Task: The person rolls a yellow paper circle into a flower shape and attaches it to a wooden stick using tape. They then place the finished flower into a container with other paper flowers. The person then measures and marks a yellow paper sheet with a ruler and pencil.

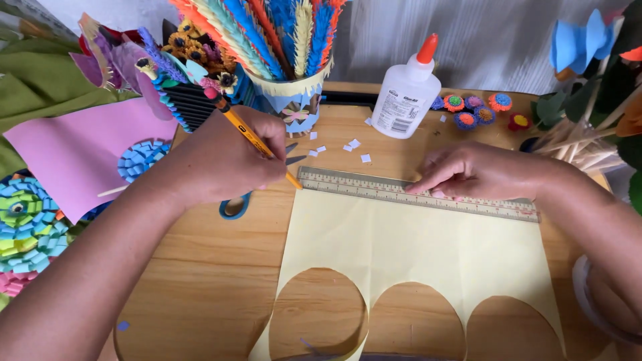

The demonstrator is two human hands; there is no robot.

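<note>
Scissors (235, 204) (mostly hidden) under left hand (224, 160)

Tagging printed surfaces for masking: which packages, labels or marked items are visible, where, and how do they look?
Glue bottle: table's far edge, centre; white, orange cone cap.
Label: on the bottle's front; white, dark print.
Ruler: along the yellow paper's top edge, under the right hand; long, printed scale.

Lots going on around the edges of the wooden table (200, 281). A white glue bottle (405, 93) with an orange cap stands at the far side, a few little paper flowers (475, 110) just right of it. A cup of coloured paper feathers (294, 100) sits far centre, a pink paper sheet (67, 150) lies left, and blue-handled scissors (235, 206) are half hidden.
</note>
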